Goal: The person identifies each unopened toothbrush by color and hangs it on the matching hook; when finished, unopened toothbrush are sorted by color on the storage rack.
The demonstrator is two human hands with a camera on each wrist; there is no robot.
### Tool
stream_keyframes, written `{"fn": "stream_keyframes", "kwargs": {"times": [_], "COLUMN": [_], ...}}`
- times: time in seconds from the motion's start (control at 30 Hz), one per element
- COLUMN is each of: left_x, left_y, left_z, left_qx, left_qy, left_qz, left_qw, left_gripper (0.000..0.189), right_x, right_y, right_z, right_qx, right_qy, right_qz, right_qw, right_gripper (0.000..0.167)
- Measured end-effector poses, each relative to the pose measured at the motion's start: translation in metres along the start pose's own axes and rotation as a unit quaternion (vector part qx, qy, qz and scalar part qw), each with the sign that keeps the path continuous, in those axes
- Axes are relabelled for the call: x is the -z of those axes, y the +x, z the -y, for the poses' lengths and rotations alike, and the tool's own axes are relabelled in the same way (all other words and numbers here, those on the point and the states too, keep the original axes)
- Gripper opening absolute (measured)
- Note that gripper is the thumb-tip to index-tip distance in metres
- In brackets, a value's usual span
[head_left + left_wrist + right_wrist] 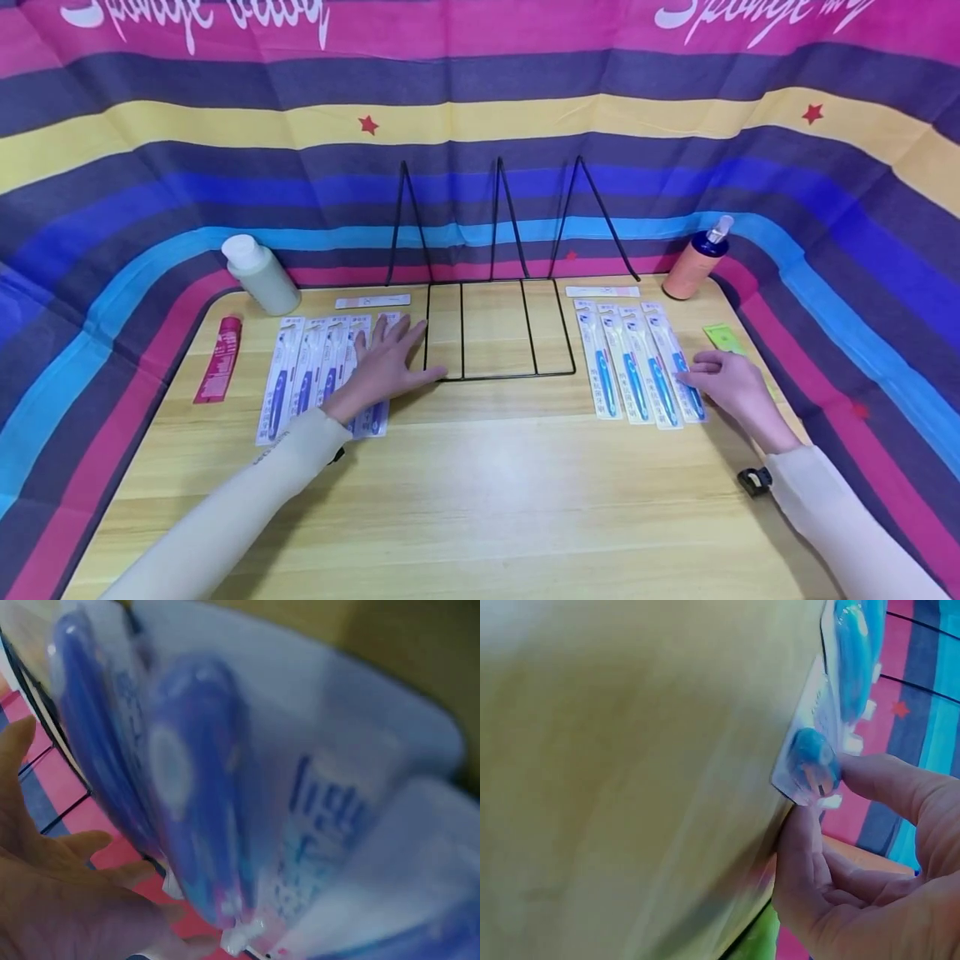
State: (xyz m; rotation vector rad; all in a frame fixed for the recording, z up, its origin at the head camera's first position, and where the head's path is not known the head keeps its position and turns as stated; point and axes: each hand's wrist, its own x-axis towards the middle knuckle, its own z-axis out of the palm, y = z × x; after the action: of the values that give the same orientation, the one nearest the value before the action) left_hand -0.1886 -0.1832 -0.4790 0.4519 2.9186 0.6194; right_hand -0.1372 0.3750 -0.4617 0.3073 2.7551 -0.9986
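On the left lies a row of purple toothbrushes in clear packs (279, 392). My left hand (386, 362) is spread over the right end of this row, fingers straight and thumb out toward a black wire rack (462, 333). In the left wrist view, blurred toothbrush packs (199, 765) fill the middle beside the fingers. To the right of the rack lie several blue toothbrushes in packs (634, 375). My right hand (727, 383) pinches the side edge of the rightmost blue toothbrush pack (814, 754), thumb on one side and index finger on the other.
A pale green bottle (266, 279) and a red tube (221, 362) stand at the left. At the right are a pink pump bottle (693, 271) and a green packet (722, 337). Slim sachets (372, 302) lie behind the toothbrushes. A striped cloth (517, 83) surrounds the table.
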Motion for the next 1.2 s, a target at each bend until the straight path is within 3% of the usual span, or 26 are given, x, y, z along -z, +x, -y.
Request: {"fn": "stream_keyframes", "kwargs": {"times": [0.17,0.33,0.53,0.63,0.77,0.87,0.93,1.07,1.2], "left_x": [-0.003,-0.005,-0.005,-0.006,-0.004,-0.001,0.0,0.0,-0.003], "left_y": [0.001,0.001,0.003,0.003,0.005,0.006,0.006,0.006,0.005], "left_z": [-0.002,-0.001,-0.001,-0.001,-0.002,-0.004,-0.005,-0.005,-0.003], "left_qx": [-0.001,0.0,-0.002,-0.006,-0.01,-0.01,-0.011,-0.015,-0.017], "left_qy": [0.007,0.017,0.022,0.022,0.026,0.029,0.029,0.015,0.006], "left_qz": [0.014,0.024,0.023,0.026,0.034,0.04,0.041,0.042,0.043], "left_qw": [0.9999,0.9996,0.9995,0.9994,0.999,0.9987,0.9987,0.9989,0.9989], "left_gripper": [0.107,0.11,0.111,0.111,0.112,0.112,0.112,0.111,0.111], "right_x": [0.001,-0.003,-0.01,-0.013,-0.017,-0.026,-0.035,-0.058,-0.076], "right_y": [0.001,0.002,-0.004,-0.012,-0.028,-0.039,-0.045,-0.058,-0.068], "right_z": [0.002,-0.001,-0.004,0.001,0.019,0.037,0.05,0.073,0.095], "right_qx": [-0.019,-0.03,-0.032,-0.012,0.037,0.067,0.086,0.144,0.203], "right_qy": [0.018,0.06,0.16,0.269,0.402,0.445,0.453,0.444,0.459], "right_qz": [0.006,-0.004,-0.03,-0.032,0.0,0.037,0.053,0.055,0.059], "right_qw": [0.9996,0.9977,0.9861,0.9626,0.9151,0.8924,0.8857,0.8827,0.8627], "right_gripper": [0.062,0.061,0.065,0.052,0.053,0.061,0.062,0.05,0.036]}}
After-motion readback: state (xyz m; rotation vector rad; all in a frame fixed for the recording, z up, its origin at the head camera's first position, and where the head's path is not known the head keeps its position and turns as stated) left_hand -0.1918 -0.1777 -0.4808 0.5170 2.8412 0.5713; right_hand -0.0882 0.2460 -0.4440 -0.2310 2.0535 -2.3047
